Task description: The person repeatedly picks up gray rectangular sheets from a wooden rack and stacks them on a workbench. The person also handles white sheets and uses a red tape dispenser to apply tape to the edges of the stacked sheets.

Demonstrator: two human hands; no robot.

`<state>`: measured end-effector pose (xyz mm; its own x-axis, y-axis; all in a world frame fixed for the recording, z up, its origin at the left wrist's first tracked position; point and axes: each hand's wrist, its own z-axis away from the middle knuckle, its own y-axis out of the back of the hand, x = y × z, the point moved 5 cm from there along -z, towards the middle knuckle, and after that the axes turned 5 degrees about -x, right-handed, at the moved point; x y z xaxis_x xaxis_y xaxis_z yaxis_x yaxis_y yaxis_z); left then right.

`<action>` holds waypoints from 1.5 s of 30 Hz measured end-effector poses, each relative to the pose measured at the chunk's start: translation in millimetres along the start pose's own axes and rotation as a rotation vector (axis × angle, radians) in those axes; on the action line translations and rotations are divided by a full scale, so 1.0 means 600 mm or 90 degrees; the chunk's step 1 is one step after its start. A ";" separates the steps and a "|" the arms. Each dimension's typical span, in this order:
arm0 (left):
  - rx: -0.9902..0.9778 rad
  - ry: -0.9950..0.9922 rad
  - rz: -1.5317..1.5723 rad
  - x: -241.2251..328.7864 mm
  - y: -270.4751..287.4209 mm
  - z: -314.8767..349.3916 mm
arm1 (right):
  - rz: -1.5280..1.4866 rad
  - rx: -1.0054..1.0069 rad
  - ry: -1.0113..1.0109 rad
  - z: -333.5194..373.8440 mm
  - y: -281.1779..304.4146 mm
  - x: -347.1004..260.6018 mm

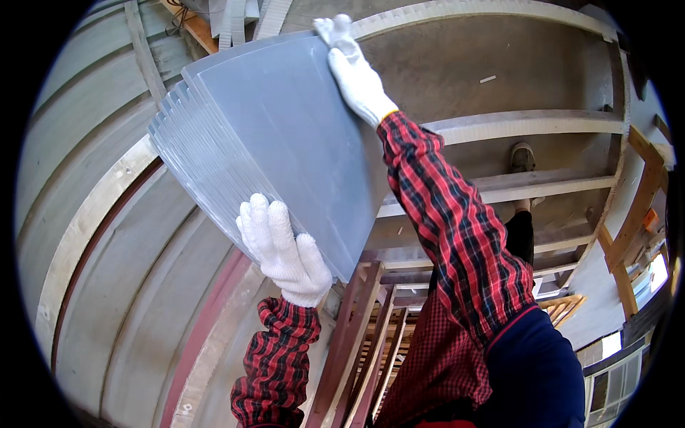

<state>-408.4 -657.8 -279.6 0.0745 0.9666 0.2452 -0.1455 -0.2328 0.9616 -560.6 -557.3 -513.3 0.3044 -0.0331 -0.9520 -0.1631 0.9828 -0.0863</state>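
A thick stack of smooth grey sheets (285, 135) lies in front of me, its left edges fanned out like steps. My left hand (282, 250), in a white knit glove, rests against the stack's near left side with fingers stretched out and the thumb apart. At the far right edge of the top sheet is my right hand (353, 71), also gloved in white. Its fingers point away from me along the edge and the hand looks open, though part of the palm side is hard to make out.
Long grey slatted boards (135, 278) spread on the left. Pale crossbars (528, 125) of a frame run across the right side above a brown floor (457, 71). A shoe (522, 157) shows between the bars. Dark red rails (357, 335) stand below the stack, and wooden braces (635, 214) at far right.
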 end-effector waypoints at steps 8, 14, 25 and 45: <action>0.011 0.012 -0.031 -0.005 0.005 0.016 | 0.014 -0.061 -0.049 0.285 -0.010 0.016; 0.089 -0.065 -0.111 0.002 -0.003 0.018 | 0.270 -0.277 0.003 0.296 -0.063 -0.199; 0.067 -0.049 -0.112 -0.002 0.000 0.017 | 0.286 -0.203 -0.061 0.334 -0.074 -0.183; 0.088 0.033 0.031 -0.041 0.007 0.041 | 0.112 -0.202 0.189 0.242 -0.049 -0.432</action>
<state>-386.4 -685.1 -278.7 0.0192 0.9571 0.2891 -0.0098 -0.2890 0.9573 -498.1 -551.3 -221.5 -0.0278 0.0334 -0.9991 -0.4818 0.8752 0.0427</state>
